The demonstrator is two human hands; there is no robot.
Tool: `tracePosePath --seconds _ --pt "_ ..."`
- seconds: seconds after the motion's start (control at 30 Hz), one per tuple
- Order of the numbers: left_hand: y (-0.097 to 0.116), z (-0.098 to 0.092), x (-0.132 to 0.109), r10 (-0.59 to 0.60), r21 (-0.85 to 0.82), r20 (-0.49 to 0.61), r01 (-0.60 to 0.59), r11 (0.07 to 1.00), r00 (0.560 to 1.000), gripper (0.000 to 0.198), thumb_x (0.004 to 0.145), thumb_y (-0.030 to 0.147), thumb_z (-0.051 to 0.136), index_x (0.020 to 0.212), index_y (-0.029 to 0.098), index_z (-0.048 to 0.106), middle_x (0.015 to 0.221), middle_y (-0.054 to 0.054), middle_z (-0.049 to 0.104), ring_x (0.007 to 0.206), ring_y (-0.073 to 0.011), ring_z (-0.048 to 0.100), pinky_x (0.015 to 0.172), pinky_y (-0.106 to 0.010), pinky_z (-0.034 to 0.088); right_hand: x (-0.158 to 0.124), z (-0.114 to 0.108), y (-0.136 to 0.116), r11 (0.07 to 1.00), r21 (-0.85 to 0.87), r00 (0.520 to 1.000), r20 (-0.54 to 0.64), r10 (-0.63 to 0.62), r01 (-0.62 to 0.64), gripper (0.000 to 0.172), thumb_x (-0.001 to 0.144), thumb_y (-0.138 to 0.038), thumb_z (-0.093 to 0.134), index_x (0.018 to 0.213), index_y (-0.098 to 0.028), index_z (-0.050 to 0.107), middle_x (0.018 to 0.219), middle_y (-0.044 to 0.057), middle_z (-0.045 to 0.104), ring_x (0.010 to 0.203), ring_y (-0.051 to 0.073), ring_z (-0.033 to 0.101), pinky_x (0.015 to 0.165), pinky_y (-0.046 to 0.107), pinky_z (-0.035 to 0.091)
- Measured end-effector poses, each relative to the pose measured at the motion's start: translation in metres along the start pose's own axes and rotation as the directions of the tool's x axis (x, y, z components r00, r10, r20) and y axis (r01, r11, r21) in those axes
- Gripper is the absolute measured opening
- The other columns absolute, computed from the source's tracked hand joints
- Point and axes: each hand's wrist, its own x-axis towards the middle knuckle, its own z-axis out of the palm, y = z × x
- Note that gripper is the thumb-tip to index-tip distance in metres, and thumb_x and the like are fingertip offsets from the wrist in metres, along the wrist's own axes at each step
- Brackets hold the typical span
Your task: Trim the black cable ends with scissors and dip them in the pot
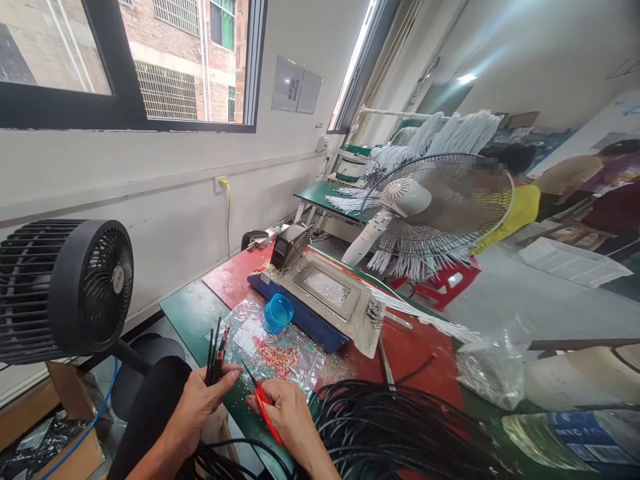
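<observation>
My left hand (pixel 203 400) is closed around several black cables (pixel 214 343), whose stripped ends point upward and show thin coloured wires. Their lengths hang down below the wrist. In my right hand (pixel 285 407) is a pair of red-handled scissors (pixel 263 410), the dark pointed tips aimed up and left toward the cable ends but apart from them. Beyond the hands lies a clear plastic bag (pixel 305 373) with small red and yellow bits (pixel 277 357) scattered on it. A blue plastic cup (pixel 278 313) stands at its far side.
A solder pot (pixel 300 303) sits behind the cup. A thick bundle of black cables (pixel 395 427) covers the table's near right. A black fan (pixel 75 287) stands left, a white-necked fan (pixel 395 207) behind. A plastic bottle (pixel 575 437) lies right. Other people are seated farther back.
</observation>
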Motion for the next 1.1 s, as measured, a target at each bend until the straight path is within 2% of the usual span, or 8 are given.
tracePosePath --seconds 0.1,0.2,0.27,0.4,0.47,0.57,0.77,1.1 --pt "-0.002 -0.001 0.000 0.008 -0.049 0.098 -0.003 0.999 0.995 0.041 0.065 0.048 0.070 0.087 0.013 0.070 0.050 0.006 0.029 0.046 -0.0092 0.020 0.043 -0.025 0.013 0.002 0.003 0.005 0.978 0.204 0.999 0.040 0.037 -0.044 0.046 0.078 -0.047 0.050 0.048 -0.017 0.032 0.048 -0.006 0.025 0.047 0.007 0.025 0.045 0.022 0.014" --pt "-0.001 -0.001 -0.001 0.033 -0.123 0.112 -0.019 0.992 0.993 0.037 0.065 0.042 0.072 0.087 0.013 0.069 0.056 0.002 0.042 0.047 -0.0090 0.027 0.042 -0.024 0.017 0.002 0.002 0.005 0.952 0.302 0.995 0.098 0.016 -0.045 0.047 0.079 -0.053 0.046 0.050 -0.017 0.039 0.049 -0.006 0.028 0.047 0.007 0.027 0.045 0.021 0.017" --pt "0.000 0.000 -0.002 0.034 -0.156 0.085 -0.020 0.988 0.996 0.035 0.065 0.040 0.073 0.086 0.012 0.069 0.058 0.000 0.046 0.048 -0.0095 0.032 0.043 -0.023 0.022 0.001 -0.001 0.000 0.979 0.201 0.997 0.068 -0.039 0.025 0.045 0.077 -0.053 0.050 0.051 -0.016 0.043 0.051 -0.005 0.033 0.049 0.008 0.031 0.047 0.021 0.019" --pt "0.001 -0.001 -0.002 0.020 -0.179 0.002 -0.019 0.984 1.000 0.037 0.062 0.040 0.075 0.084 0.010 0.069 0.051 0.003 0.043 0.047 -0.0092 0.034 0.044 -0.022 0.026 -0.002 -0.004 -0.012 0.977 -0.133 0.976 -0.121 -0.181 0.164 0.030 0.071 -0.047 0.062 0.065 -0.019 0.054 0.067 -0.001 0.053 0.062 0.013 0.044 0.054 0.023 0.026" --pt "0.000 -0.002 -0.002 0.017 -0.182 -0.013 -0.019 0.983 1.000 0.038 0.062 0.040 0.075 0.084 0.010 0.069 0.051 0.003 0.043 0.047 -0.0084 0.032 0.043 -0.021 0.025 -0.003 -0.004 -0.015 0.950 -0.250 0.951 -0.198 -0.237 0.185 0.025 0.070 -0.043 0.064 0.070 -0.020 0.056 0.071 0.000 0.056 0.067 0.015 0.047 0.057 0.024 0.028" --pt "-0.001 -0.002 -0.002 0.014 -0.188 -0.005 -0.015 0.982 1.000 0.036 0.063 0.039 0.075 0.083 0.010 0.069 0.054 0.002 0.045 0.047 -0.0079 0.033 0.042 -0.020 0.023 -0.003 -0.002 -0.012 0.909 -0.369 0.925 -0.239 -0.295 0.195 0.021 0.069 -0.039 0.067 0.073 -0.021 0.056 0.072 0.000 0.057 0.069 0.016 0.049 0.060 0.024 0.028" --pt "-0.002 -0.002 -0.002 0.020 -0.175 0.011 -0.018 0.984 1.000 0.036 0.063 0.038 0.075 0.083 0.010 0.068 0.058 -0.001 0.048 0.047 -0.0078 0.032 0.040 -0.020 0.021 -0.003 0.002 -0.002 0.870 -0.454 0.912 -0.244 -0.330 0.193 0.017 0.068 -0.032 0.068 0.077 -0.022 0.057 0.076 -0.001 0.059 0.073 0.016 0.049 0.063 0.025 0.026" --pt "-0.002 -0.004 -0.003 0.043 -0.161 0.016 -0.040 0.986 0.999 0.035 0.062 0.038 0.075 0.081 0.009 0.068 0.056 0.000 0.047 0.045 -0.0064 0.030 0.041 -0.021 0.018 -0.003 0.002 0.000 0.818 -0.539 0.890 -0.249 -0.383 0.201 0.014 0.068 -0.025 0.068 0.075 -0.022 0.056 0.073 -0.001 0.058 0.071 0.016 0.047 0.061 0.026 0.023"
